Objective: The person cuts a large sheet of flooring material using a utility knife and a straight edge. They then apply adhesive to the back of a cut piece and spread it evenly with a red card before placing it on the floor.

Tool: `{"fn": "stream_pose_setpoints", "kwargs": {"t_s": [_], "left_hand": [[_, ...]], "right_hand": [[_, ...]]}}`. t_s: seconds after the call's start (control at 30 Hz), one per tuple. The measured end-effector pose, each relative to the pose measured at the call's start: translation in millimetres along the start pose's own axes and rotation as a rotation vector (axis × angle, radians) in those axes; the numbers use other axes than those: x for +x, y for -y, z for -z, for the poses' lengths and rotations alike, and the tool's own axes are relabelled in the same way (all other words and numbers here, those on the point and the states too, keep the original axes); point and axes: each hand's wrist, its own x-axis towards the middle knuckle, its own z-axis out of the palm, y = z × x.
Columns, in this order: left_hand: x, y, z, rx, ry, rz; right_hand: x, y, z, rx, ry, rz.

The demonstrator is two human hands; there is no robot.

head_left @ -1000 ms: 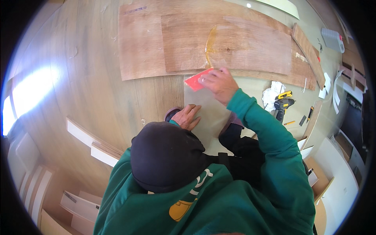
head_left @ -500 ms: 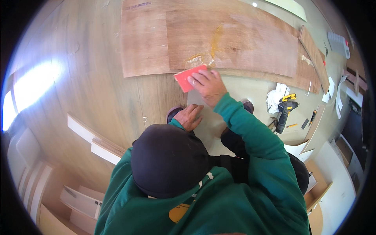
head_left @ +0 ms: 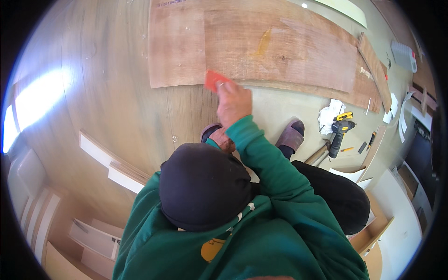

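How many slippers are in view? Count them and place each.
2. One slipper lies right of the green sleeve; the other slipper is partly hidden under the right hand.

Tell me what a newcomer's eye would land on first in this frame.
A person in a green hooded top and dark cap fills the lower middle, seen from above. The right hand reaches forward, pressing a small red scraper against the near edge of a large brown plywood sheet lying on the floor; the left hand is tucked near the cap. To the right lie a yellow-and-black drill and a crumpled white rag.
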Motion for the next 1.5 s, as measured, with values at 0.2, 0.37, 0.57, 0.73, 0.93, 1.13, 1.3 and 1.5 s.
{"fn": "stream_pose_setpoints", "kwargs": {"t_s": [0.2,0.37,0.57,0.73,0.93,1.13,1.3,1.5], "left_hand": [[29.3,-49.8,37.2,0.026,-0.085,0.122],[31.5,-51.1,34.8,0.081,-0.109,0.084],[34.6,-52.7,38.1,0.097,-0.089,0.104],[32.5,-50.5,36.6,0.087,-0.105,0.110],[35.0,-54.2,38.3,0.089,-0.103,0.109],[33.9,-49.7,37.7,0.101,-0.056,0.082],[33.2,-51.5,35.8,0.095,-0.064,0.093],[36.7,-55.0,36.1,0.116,-0.017,0.144]], "right_hand": [[37.4,-56.9,60.0,0.168,-0.178,0.070],[93.9,-158.7,80.8,-0.136,-0.258,0.111],[118.9,-178.2,52.5,-0.265,-0.209,0.103],[138.5,-190.3,35.1,-0.370,-0.265,0.041],[142.8,-224.8,69.3,-0.360,-0.246,-0.279],[139.9,-175.2,48.4,-0.134,-0.150,0.133],[100.4,-139.3,51.3,-0.175,0.150,0.354],[21.8,-154.4,88.6,-0.189,0.444,0.598]]}}
